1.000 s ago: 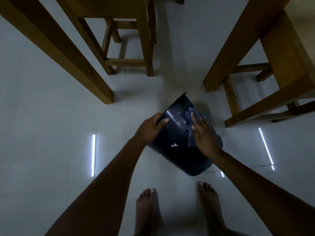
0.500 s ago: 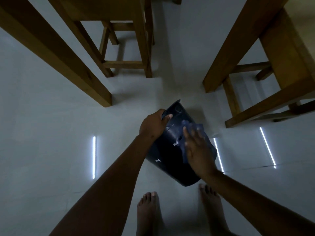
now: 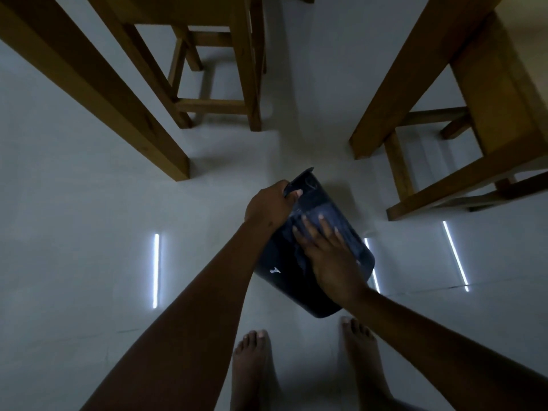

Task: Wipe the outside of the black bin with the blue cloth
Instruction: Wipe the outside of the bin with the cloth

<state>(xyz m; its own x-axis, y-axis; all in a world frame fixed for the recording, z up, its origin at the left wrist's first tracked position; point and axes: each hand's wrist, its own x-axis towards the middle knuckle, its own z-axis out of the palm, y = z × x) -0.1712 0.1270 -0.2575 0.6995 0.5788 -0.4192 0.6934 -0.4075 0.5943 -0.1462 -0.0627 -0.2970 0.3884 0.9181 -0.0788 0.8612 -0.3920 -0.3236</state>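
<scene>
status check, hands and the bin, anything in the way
Left hand gripping the rim of the tilted black plastic bin. Right hand flat, pressing the blue cloth on its outer wall. Wooden stool legs nearby, not touching.

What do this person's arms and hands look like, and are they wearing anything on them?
Both forearms are bare as far as the picture shows: no sleeves. The left hand and right hand wear no gloves, and no rings, watch or bracelets are visible in the dim light. The fingernails look short and pale. The feet are bare too.

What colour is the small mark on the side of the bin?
White, a small mark on the black bin, seen in the head view.
</scene>
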